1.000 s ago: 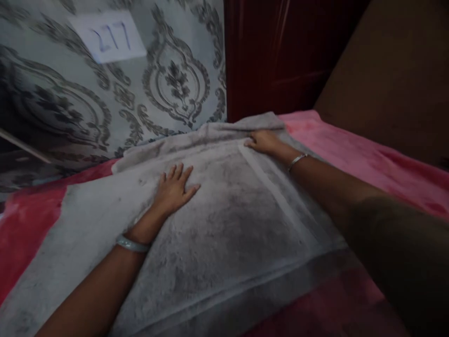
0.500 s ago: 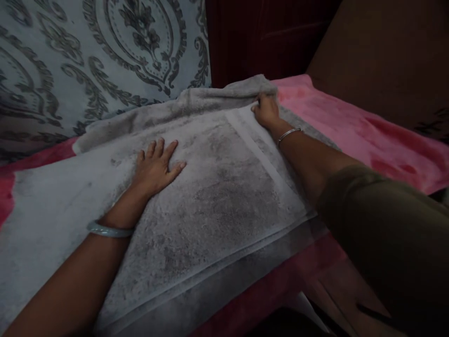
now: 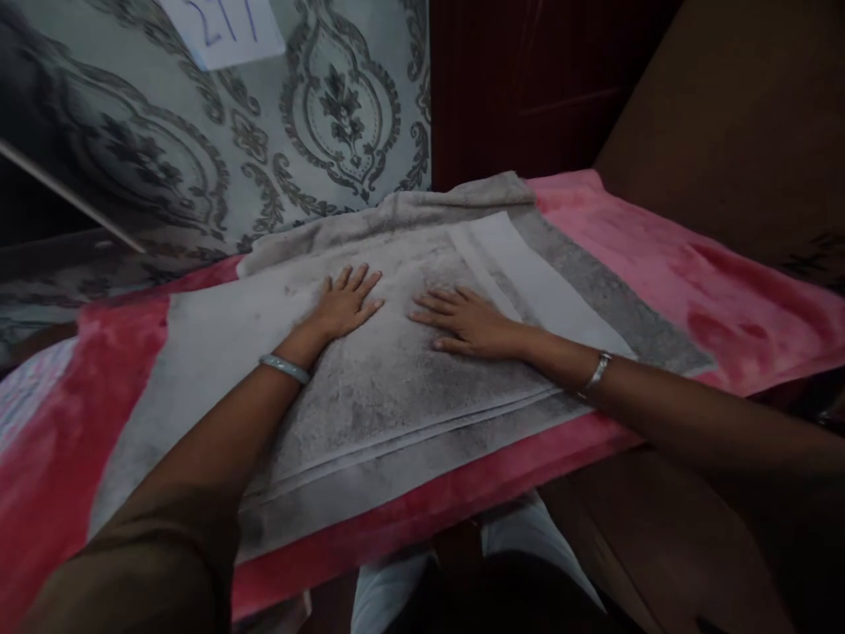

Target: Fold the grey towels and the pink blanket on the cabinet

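Observation:
A grey plush cloth [image 3: 370, 379] lies folded in layers in front of me, with a pale band along its right part and stacked edges at the near side. My left hand [image 3: 344, 304] rests flat on its upper middle, fingers spread. Just to the right, my right hand [image 3: 466, 324] also lies flat on the grey pile, its fingers pointing left. Neither hand grips anything. Along the far side the cloth forms a bunched fold [image 3: 396, 211]. Under it spreads a pink-red plush cloth [image 3: 660, 255], showing at the left, right and near edges.
Behind the cloths stands a wall with ornate patterned covering [image 3: 343, 114], bearing a white paper [image 3: 228, 31] with handwritten digits. A dark red panel [image 3: 521, 97] and a brown board [image 3: 739, 114] rise at the back right. A thin rod [image 3: 72, 194] slants at far left.
My right hand has let go of the far right edge of the grey cloth and now lies flat near its middle. The view has shifted, showing more on the left.

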The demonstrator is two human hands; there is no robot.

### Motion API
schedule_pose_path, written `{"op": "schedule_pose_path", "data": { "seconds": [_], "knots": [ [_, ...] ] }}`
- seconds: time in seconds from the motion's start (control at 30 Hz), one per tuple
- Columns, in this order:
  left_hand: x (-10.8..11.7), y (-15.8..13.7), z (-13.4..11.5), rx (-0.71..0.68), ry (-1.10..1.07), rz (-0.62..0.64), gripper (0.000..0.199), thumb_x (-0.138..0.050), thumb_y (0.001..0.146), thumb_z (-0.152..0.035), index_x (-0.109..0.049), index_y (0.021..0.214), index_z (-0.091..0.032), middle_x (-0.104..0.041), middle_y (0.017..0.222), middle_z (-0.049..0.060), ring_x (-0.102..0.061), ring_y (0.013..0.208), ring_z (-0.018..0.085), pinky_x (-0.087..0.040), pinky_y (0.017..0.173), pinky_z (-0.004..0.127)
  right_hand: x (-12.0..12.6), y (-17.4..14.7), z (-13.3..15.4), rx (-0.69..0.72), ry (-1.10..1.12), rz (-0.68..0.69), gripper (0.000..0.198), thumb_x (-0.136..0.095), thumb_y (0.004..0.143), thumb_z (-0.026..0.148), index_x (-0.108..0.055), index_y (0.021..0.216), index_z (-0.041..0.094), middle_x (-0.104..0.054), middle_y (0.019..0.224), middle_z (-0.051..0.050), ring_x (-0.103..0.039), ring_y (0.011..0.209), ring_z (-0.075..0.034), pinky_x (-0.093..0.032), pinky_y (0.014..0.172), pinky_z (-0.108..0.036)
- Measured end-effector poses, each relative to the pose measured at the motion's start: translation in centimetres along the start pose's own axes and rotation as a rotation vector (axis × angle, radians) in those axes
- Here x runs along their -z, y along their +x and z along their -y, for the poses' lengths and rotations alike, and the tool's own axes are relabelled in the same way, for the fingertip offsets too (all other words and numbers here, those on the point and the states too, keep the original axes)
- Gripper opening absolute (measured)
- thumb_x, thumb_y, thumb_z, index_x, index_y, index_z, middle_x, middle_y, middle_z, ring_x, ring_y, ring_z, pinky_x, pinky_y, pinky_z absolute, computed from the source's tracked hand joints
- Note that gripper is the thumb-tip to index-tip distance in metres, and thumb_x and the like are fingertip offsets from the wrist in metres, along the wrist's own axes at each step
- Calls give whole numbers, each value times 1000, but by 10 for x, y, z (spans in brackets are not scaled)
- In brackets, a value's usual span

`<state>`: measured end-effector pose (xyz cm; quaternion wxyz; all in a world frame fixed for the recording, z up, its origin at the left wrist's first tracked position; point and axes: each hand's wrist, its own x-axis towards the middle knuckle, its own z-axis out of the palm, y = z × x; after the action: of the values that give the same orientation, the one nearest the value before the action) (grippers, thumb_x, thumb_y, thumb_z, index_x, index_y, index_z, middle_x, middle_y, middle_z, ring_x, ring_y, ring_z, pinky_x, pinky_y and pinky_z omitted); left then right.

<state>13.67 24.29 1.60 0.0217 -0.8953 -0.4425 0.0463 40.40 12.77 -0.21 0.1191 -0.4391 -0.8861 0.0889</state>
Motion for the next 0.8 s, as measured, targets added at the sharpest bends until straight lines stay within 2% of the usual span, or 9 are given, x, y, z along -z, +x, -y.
{"op": "schedule_pose_path", "data": {
  "seconds": [0.1, 0.23, 0.33, 0.43, 0.5, 0.57, 0.7, 0.8],
  "knots": [
    [3, -32, -9, -42, -51, 65, 70, -31, 102, -57, -20, 164, -26, -13, 172, 12, -12, 157, 37, -17, 121, 61, -7, -35, 21, -27, 7, 18, 64, -42, 102, 59, -35, 159, 32, -23, 169, -6, -17, 155, -33, -16, 122, -60],
    [-2, -100, -24, -121, -121, 52, 71, -35, 101, -58, -23, 163, -28, -15, 172, 11, -10, 158, 35, -14, 122, 62, -13, -71, 36, -30, -25, -53, 66, -50, 99, 59, -37, 158, 33, -25, 168, -7, -19, 155, -34, -20, 121, -61],
    [-5, -148, -35, -140, -174, 25, 71, -41, 99, -59, -31, 160, -25, -21, 170, 13, -16, 157, 35, -18, 122, 60, -21, -87, 52, 22, -23, -142, 67, -56, 96, 58, -43, 155, 29, -34, 164, -12, -30, 151, -35, -29, 119, -59],
    [-3, -183, -49, -198, -194, -80, 64, -52, 97, -53, -46, 152, -22, -38, 162, 16, -31, 151, 35, -29, 120, 56, -29, -97, 67, 87, -24, -220, 52, -56, 99, 48, -55, 146, 25, -46, 156, -14, -44, 142, -32, -37, 116, -55],
    [-1, -198, -59, -246, -192, -157, 52, -55, 97, -44, -55, 144, -21, -51, 151, 16, -45, 140, 32, -38, 115, 51, -33, -99, 73, 105, -34, -269, 42, -54, 100, 39, -63, 138, 23, -55, 148, -16, -51, 136, -31, -43, 111, -53],
    [1, -208, -68, -284, -174, -196, 42, -54, 98, -38, -61, 136, -21, -58, 140, 16, -53, 129, 30, -46, 108, 48, -36, -100, 76, 113, -40, -318, 37, -54, 100, 33, -67, 132, 21, -60, 139, -17, -56, 129, -30, -48, 106, -52],
    [2, -219, -77, -313, -108, -204, 33, -53, 98, -27, -61, 130, -21, -60, 131, 15, -56, 123, 28, -50, 104, 45, -41, -99, 80, 103, -53, -408, 29, -52, 99, 26, -71, 121, 20, -66, 125, -16, -61, 116, -28, -53, 98, -48],
    [-1, -223, -76, -297, -116, -211, 33, -52, 97, -21, -61, 129, -20, -60, 131, 14, -57, 121, 27, -51, 102, 42, -43, -99, 85, 93, -129, -416, 29, -50, 97, 17, -73, 115, 21, -68, 115, -14, -62, 105, -26, -53, 91, -44]
  ]
}}
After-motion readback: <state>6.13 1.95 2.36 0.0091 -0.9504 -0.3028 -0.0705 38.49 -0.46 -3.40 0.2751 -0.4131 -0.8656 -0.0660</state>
